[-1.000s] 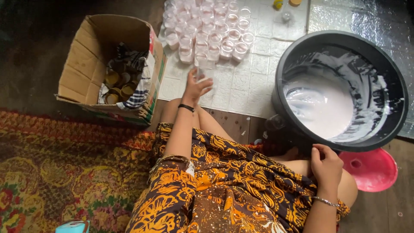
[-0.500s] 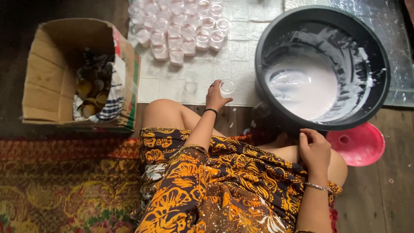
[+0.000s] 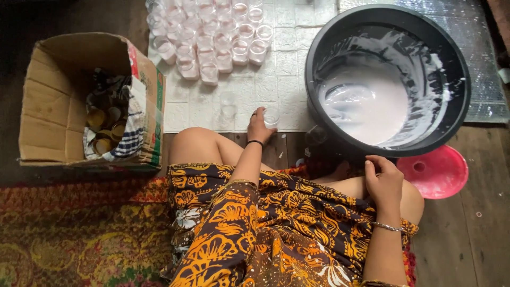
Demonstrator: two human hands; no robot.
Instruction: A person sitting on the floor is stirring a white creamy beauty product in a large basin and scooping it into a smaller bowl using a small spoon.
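**Left hand on a cup beside the tub**

The left hand [image 3: 259, 127] reaches forward over the knee, its fingers curled round a small clear cup [image 3: 271, 117] that stands on the white mat [image 3: 287, 64], just beside the near left edge of the black tub [image 3: 388, 79]. A dark band sits on that wrist. Another empty clear cup [image 3: 228, 104] stands on the mat a little to the left, apart from the hand.

The right hand [image 3: 383, 180] rests on the right knee, fingers loosely bent and holding nothing; a thin bracelet circles the wrist. It lies just below the tub's rim and next to a pink lid [image 3: 435, 171] on the wooden floor.

The tub holds a white liquid, with white smears up its inner wall and a ladle-like shape sunk in the liquid. Beyond the hand, at the far end of the mat, a cluster of filled cups [image 3: 212, 37] stands in close rows. To the left, an open cardboard box [image 3: 48, 95] holds a checked cloth and some round brownish pieces. The person wears a brown and orange patterned cloth [image 3: 276, 234], and a patterned rug [image 3: 69, 234] lies at the lower left.
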